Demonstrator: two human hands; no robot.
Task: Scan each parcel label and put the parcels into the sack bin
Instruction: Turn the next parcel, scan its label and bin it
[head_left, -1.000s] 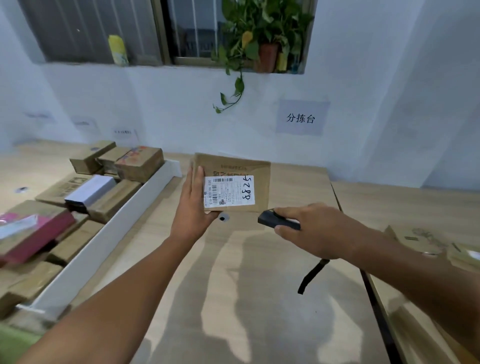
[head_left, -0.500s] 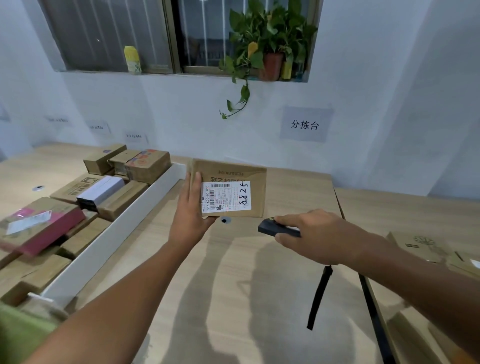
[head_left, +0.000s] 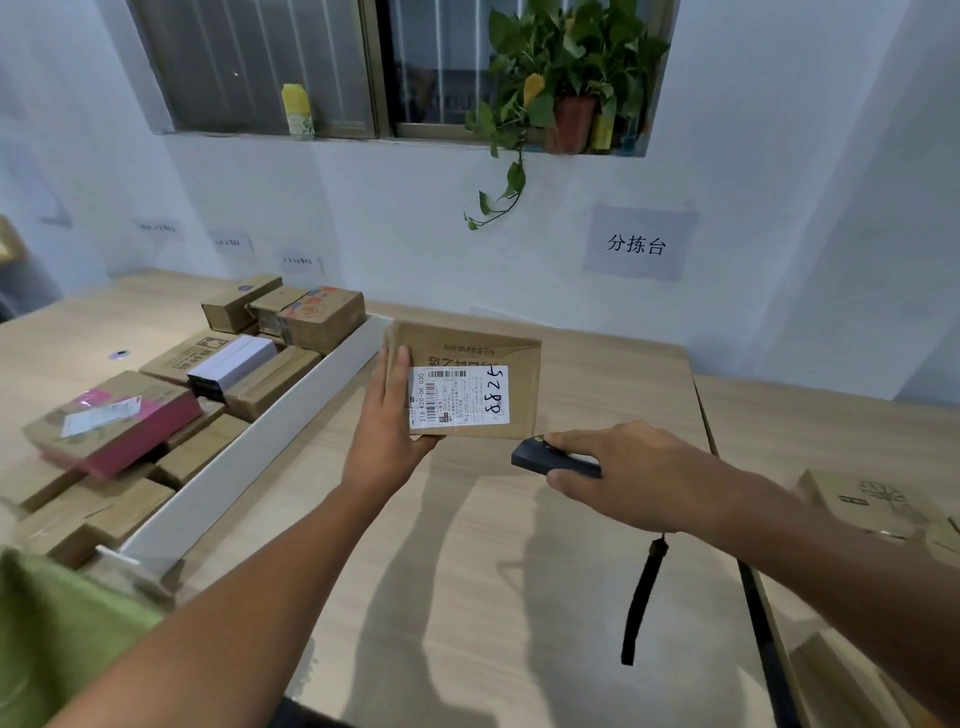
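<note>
My left hand (head_left: 387, 426) holds a flat brown cardboard parcel (head_left: 470, 351) upright above the wooden table (head_left: 467, 571), gripping its left edge. A white label (head_left: 460, 397) with barcodes and handwritten digits faces me. My right hand (head_left: 628, 475) grips a small black scanner (head_left: 540, 460), its front end just below the parcel's lower right corner and aimed toward the label. A black wrist strap (head_left: 641, 603) hangs from the scanner. No sack bin is in view.
Many cardboard parcels (head_left: 260, 364) lie on the left behind a long white divider (head_left: 249, 457), one with a pink side (head_left: 114, 421). More boxes (head_left: 862, 504) sit at the right. A potted plant (head_left: 566, 78) stands on the window sill above a wall sign (head_left: 636, 244).
The view has tilted slightly; parcel and scanner keep nearly the same pose. The scanner's tip has edged closer to the parcel's lower right corner.
</note>
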